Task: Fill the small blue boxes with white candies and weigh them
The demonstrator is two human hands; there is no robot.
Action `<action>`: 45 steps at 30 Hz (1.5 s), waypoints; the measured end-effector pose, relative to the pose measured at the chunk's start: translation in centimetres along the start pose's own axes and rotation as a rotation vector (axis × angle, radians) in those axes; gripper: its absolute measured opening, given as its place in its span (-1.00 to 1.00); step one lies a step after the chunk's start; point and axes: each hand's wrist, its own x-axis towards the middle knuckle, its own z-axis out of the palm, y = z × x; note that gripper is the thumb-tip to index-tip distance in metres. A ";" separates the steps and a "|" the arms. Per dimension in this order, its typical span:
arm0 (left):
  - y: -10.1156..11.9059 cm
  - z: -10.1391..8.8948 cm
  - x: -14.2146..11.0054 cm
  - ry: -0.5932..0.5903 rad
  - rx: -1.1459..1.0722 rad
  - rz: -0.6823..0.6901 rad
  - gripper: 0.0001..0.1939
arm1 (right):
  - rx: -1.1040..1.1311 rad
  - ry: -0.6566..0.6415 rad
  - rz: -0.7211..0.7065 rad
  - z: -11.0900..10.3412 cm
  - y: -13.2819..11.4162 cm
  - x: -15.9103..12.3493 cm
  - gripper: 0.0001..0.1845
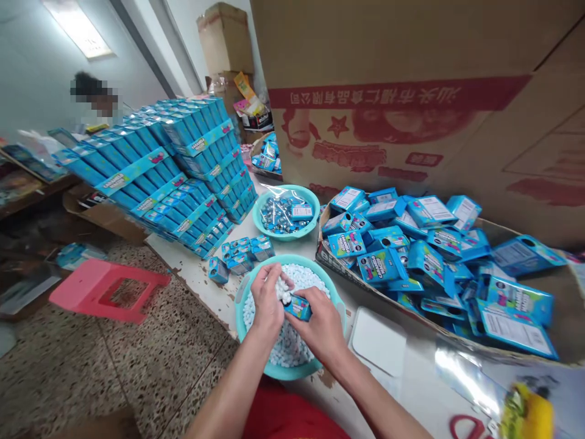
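My left hand [269, 299] is cupped around a clump of small white candies [284, 285]. It holds them at the mouth of a small blue candy box [298, 307]. Thumb and fingers of my right hand [320, 317] grip that box, which lies tilted with its end toward my left hand. Both hands are over a turquoise basin [292, 373] filled with the same white and pale blue candies [315, 278]. Just behind the basin stand several small blue boxes [240, 256] on the table.
A second turquoise bowl [311, 231] holds shiny wrapped pieces. An open carton [365, 286] heaped with blue boxes [432, 262] stands right, near a white scale [379, 341] and red scissors [470, 425]. Display boxes [183, 164] are stacked left. A pink stool [100, 289] and a person [94, 100] are beyond.
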 end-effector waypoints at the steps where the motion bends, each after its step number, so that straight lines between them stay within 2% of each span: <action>1: 0.0 0.0 0.0 0.010 0.002 -0.008 -0.69 | 0.002 -0.004 0.002 0.1 0.0 0.0 -0.71; 10: -0.2 -0.4 0.2 0.019 0.000 0.058 -0.73 | 0.024 -0.019 -0.047 0.1 0.3 0.2 -0.71; 14: 0.4 -0.5 0.4 0.039 -0.011 0.039 -0.74 | 0.050 0.009 -0.036 0.3 -0.1 0.3 -0.70; 17: 0.8 -1.0 0.3 0.036 0.066 0.043 -0.74 | -0.002 -0.005 0.002 0.8 -1.0 0.1 -0.70; 19: 0.9 -1.4 0.2 0.036 0.140 0.096 -0.75 | -0.066 -0.040 0.018 1.3 -1.6 -0.2 -0.67; 23: 0.9 -2.1 -0.1 -0.034 0.246 0.172 -0.78 | -0.139 -0.064 0.065 2.2 -2.2 -0.7 -0.63; 26: 1.2 -1.9 -0.3 -0.062 0.206 0.185 -0.77 | -0.160 -0.068 0.081 2.2 -2.3 -0.7 -0.64; 29: 1.2 -1.2 -0.6 -0.064 0.163 0.170 -0.74 | -0.125 -0.045 0.065 1.5 -2.2 -0.7 -0.69; 34: 1.2 -0.1 -1.5 -0.082 0.106 0.071 -0.76 | 0.040 0.021 0.051 -0.2 -1.7 -1.0 -0.69; 39: 2.0 0.5 -2.8 -0.169 -0.007 0.045 -0.72 | 0.139 0.046 -0.100 -1.1 -0.9 -0.8 -0.72; 41: 2.1 0.1 -2.3 -0.185 -0.042 0.053 -0.70 | 0.163 0.049 -0.120 -1.5 -0.7 -0.9 -0.75; 43: 1.5 -0.9 -0.8 -0.103 -0.017 0.080 -0.67 | 0.190 0.038 -0.106 -2.3 -0.4 -1.2 -0.76; 45: 0.1 -2.6 1.5 -0.011 0.142 0.136 -0.66 | 0.181 0.053 -0.092 -3.3 -0.1 -1.7 -0.72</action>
